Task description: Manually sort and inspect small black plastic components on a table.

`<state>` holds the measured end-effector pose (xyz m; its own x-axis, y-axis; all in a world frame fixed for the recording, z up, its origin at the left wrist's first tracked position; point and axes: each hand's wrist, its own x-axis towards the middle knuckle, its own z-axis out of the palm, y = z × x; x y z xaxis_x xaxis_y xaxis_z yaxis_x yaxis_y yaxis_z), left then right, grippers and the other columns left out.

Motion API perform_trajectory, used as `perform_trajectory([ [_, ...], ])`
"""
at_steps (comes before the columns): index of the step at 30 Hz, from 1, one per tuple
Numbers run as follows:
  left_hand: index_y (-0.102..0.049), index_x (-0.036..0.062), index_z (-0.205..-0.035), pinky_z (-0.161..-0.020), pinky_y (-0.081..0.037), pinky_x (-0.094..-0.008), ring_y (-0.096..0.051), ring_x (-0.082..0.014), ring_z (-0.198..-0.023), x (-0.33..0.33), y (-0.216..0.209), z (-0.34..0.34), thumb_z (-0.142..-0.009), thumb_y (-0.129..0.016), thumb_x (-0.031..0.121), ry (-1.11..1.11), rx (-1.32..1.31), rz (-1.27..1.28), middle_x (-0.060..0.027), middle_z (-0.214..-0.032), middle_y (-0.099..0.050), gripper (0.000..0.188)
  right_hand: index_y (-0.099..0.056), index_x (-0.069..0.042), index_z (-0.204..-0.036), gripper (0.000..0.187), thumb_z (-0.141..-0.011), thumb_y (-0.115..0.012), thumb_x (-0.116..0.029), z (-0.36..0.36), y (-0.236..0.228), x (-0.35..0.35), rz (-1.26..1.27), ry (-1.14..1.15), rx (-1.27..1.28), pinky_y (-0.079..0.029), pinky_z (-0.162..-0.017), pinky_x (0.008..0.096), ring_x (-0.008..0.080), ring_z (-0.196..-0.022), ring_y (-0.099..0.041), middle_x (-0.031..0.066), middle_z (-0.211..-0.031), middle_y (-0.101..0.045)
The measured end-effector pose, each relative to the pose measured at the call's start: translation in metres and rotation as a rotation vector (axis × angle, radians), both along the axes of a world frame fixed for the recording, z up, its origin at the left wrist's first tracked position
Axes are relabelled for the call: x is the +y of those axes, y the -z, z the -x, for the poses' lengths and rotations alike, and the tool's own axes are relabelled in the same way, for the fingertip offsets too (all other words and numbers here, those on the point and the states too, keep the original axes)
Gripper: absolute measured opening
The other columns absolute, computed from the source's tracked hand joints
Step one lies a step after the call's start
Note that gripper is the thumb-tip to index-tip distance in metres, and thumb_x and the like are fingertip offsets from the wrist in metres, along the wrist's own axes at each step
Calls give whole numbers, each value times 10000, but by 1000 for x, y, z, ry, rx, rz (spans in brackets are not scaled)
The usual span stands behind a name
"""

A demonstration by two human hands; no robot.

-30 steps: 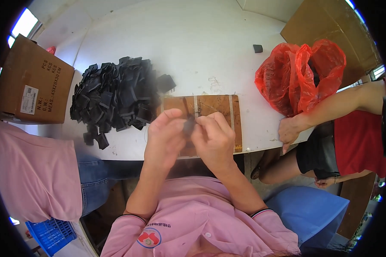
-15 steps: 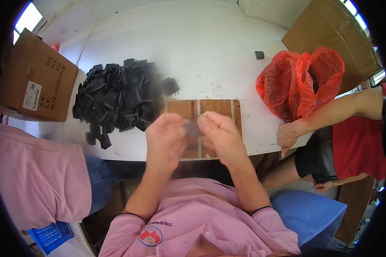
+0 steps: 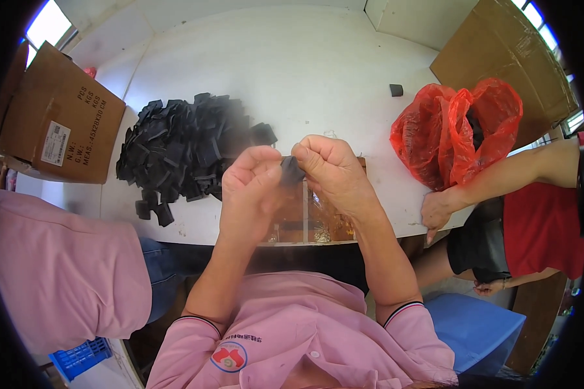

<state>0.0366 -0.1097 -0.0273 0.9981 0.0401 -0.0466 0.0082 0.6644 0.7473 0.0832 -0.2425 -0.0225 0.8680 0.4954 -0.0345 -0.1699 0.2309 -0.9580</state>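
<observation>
A white tabletop (image 3: 331,71) spans the middle and top of the frame. A brown cardboard panel (image 3: 499,58) fills the upper right, and a printed cardboard carton (image 3: 68,117) stands at the upper left. Left of centre lies a heap of flat black pieces (image 3: 175,149); right of centre sits a crumpled red plastic bag (image 3: 425,133). A brown board (image 3: 289,217) with pale stripes lies at the centre, partly hidden beneath the hands. The left hand (image 3: 248,191) and right hand (image 3: 336,172) pinch opposite sides of one small black piece (image 3: 292,171), fingers curled, near the frame's centre. A co-worker's hand (image 3: 437,211) touches the table edge at right. One loose black piece (image 3: 396,90) lies above the bag.
</observation>
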Motion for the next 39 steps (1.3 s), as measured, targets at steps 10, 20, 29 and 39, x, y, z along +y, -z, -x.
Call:
perform_trajectory([
  [10, -482, -22, -1052, -426, -324, -196, -412, -64, -462, 2, 5, 1, -792, -495, 12, 190, -74, 222, -63, -734, -531, 262, -515, -61, -691, 237, -862, -518, -225, 1, 16, -1, -216, -84, 67, -238, -390, 169, 6, -459, -317, -60, -557, -420],
  [20, -600, -11, -879, -757, -401, -234, -513, -106, -835, -3, -9, -10, -742, -536, -52, -146, -474, -608, -63, -909, -579, 156, -547, -6, -891, 282, -703, -682, -167, 25, 0, -8, 232, 473, -753, -441, -552, 241, 159, -657, -528, 69, -813, -521],
  [29, -524, 4, -935, -803, -417, -324, -497, -206, -936, 2, 5, 1, -835, -526, 99, -128, -183, 124, -92, -909, -531, 138, -541, -1, -785, 233, -603, -676, -58, 22, -9, 5, 584, 664, -1306, -423, -478, 275, 191, -614, -509, 60, -687, -487],
  [39, -538, 3, -891, -788, -417, -305, -534, -172, -840, -4, 1, 8, -844, -515, 100, -213, -216, -71, -87, -870, -572, 110, -545, 13, -808, 230, -619, -675, -9, 14, 15, 4, 337, 549, -1155, -441, -492, 283, 202, -615, -525, 72, -710, -522],
])
